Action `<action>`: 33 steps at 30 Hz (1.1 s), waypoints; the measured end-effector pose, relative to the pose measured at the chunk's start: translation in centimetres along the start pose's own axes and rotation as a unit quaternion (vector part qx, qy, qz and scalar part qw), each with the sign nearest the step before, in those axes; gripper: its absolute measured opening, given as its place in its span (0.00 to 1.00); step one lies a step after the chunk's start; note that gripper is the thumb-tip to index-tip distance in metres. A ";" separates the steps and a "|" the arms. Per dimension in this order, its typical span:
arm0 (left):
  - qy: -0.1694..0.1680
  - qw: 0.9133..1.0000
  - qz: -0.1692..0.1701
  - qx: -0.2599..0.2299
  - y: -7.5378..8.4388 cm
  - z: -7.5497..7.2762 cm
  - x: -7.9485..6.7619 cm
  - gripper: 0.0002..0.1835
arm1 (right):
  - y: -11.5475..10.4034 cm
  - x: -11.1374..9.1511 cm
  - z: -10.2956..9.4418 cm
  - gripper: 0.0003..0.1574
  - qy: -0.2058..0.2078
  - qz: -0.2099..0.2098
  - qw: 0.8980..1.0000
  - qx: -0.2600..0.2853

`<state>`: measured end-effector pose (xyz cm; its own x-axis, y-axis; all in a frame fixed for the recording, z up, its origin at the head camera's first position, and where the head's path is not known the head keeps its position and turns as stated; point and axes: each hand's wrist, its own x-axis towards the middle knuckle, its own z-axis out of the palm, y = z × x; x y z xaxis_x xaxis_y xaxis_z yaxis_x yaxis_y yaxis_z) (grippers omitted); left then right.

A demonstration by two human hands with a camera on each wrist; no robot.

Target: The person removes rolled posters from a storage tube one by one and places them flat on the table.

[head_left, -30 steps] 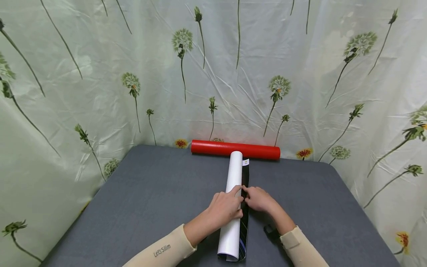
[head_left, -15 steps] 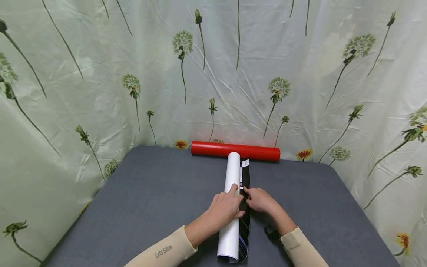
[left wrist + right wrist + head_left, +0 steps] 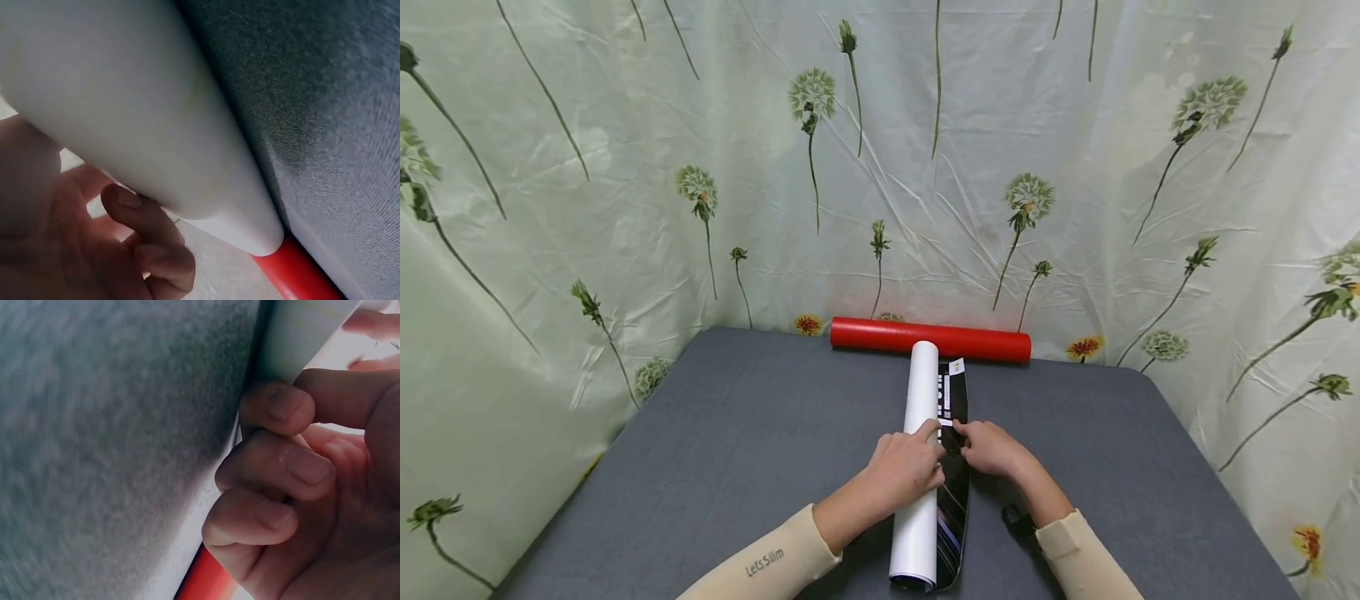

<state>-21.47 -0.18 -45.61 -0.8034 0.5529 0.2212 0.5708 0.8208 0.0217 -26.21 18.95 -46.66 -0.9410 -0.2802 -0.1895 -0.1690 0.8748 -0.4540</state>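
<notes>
A rolled poster (image 3: 922, 383) lies lengthwise on the grey table, white outside, with a dark printed strip (image 3: 952, 492) unrolled along its right side. Across the middle of the roll rests my left hand (image 3: 904, 471), its index finger extended. In the left wrist view that hand's other fingers (image 3: 153, 219) hang loosely curled beside the white roll. My right hand (image 3: 996, 450) pinches the strip's free edge between thumb and index finger. Its remaining fingers are curled in the right wrist view, where the hand (image 3: 300, 469) hides most of the sheet.
Behind the poster a red roll (image 3: 880, 334) lies crosswise at the table's far edge; the white roll's far end reaches in front of it. A curtain (image 3: 880, 167) with dandelion prints hangs around the grey table (image 3: 760, 417).
My right hand has shifted slightly right with the sheet's edge. More of the dark printed side and its white lettering shows. My left hand stays on the roll, nearly in place.
</notes>
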 end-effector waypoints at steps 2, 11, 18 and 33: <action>0.003 1.000 -0.007 0.004 0.0 0.1 0.1 0.15 | 0.1 -0.1 -0.1 0.35 -0.001 -0.004 1.000 -0.004; 0.021 1.000 -0.014 0.012 -0.1 0.3 0.1 0.13 | 0.5 0.0 -0.7 0.36 -0.010 0.000 1.000 -0.012; 0.033 0.999 0.002 0.026 -0.3 0.2 0.0 0.06 | 0.9 0.0 -1.1 0.34 -0.019 -0.001 1.000 -0.008; 0.013 1.000 0.004 0.020 -0.3 0.0 0.0 0.12 | 1.6 -0.3 -1.7 0.34 -0.030 -0.003 0.999 0.013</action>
<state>-21.70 -0.42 -45.63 -0.7941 0.5555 0.2466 0.5691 0.8220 -0.0189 -26.68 21.12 -45.90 -0.9208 -0.3086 -0.2386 -0.1657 0.8631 -0.4770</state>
